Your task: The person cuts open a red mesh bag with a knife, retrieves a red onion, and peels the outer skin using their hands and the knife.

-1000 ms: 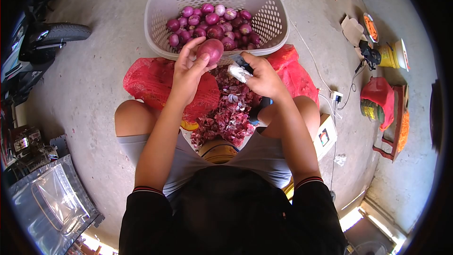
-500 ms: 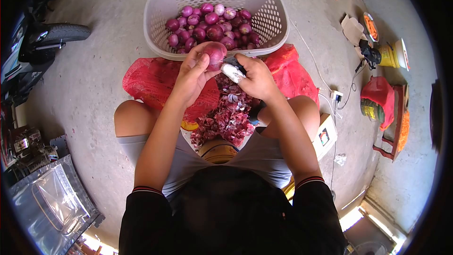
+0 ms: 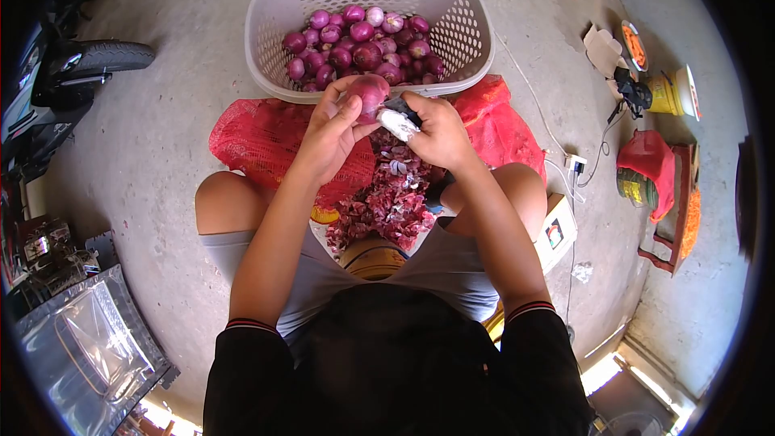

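Observation:
My left hand (image 3: 329, 127) is closed around a red onion (image 3: 370, 95), thumb in front and fingers behind it. Beside it, my right hand (image 3: 440, 131) is closed, its fingertips near the onion's right side. A white, wrapped-looking piece (image 3: 397, 124) juts from its thumb side toward the onion, with a dark piece (image 3: 401, 106) just above; I cannot tell what these are. Below both hands, a heap of loose onion skins (image 3: 387, 202) lies between my legs. Just beyond the hands stands a grey plastic basket (image 3: 262, 40) holding many red onions (image 3: 363, 44).
Red mesh sacks (image 3: 262, 141) spread on both sides of the skins. At right are a power outlet with cords (image 3: 575, 163), a white box (image 3: 557, 234), a yellow bucket (image 3: 667, 94) and a low wooden stand (image 3: 670, 250). A motorcycle wheel (image 3: 113, 55) is at left.
The onion and the fingers around it have turned or shifted very slightly. My right hand stays against its right side; nothing else has moved.

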`<state>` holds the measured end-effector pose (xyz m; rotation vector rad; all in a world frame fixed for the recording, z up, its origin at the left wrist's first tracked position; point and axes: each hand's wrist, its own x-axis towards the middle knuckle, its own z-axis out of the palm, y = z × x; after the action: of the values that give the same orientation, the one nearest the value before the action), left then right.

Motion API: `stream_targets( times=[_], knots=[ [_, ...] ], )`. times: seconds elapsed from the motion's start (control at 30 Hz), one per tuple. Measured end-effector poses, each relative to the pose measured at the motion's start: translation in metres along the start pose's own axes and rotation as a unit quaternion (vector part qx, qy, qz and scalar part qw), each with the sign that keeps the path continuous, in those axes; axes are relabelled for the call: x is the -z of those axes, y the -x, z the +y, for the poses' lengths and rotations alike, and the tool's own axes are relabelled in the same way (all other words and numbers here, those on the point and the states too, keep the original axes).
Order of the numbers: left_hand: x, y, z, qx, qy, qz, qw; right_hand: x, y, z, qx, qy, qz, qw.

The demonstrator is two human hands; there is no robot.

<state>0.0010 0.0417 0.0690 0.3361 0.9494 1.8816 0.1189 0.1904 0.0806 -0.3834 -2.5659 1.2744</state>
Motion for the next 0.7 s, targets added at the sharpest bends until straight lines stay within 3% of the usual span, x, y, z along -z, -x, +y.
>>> stream_targets(
  times=[0.3, 0.6, 0.7],
  knots=[
    [-0.0010, 0.0013, -0.0058, 0.001, -0.015, -0.007, 1.000, 0.0028, -0.0008, -0.0039, 0.007, -0.066, -0.049, 0.997],
    [-0.0025, 0.0015, 0.0000, 0.004, 0.026, -0.017, 0.999, -0.0011, -0.0021, 0.0056, 0.017, -0.049, 0.015, 0.999],
    [-0.0033, 0.0014, 0.0000, 0.003, 0.024, -0.017, 1.000, 0.0012, -0.0024, 0.0053, 0.011, -0.046, -0.001, 0.999]
  ],
)
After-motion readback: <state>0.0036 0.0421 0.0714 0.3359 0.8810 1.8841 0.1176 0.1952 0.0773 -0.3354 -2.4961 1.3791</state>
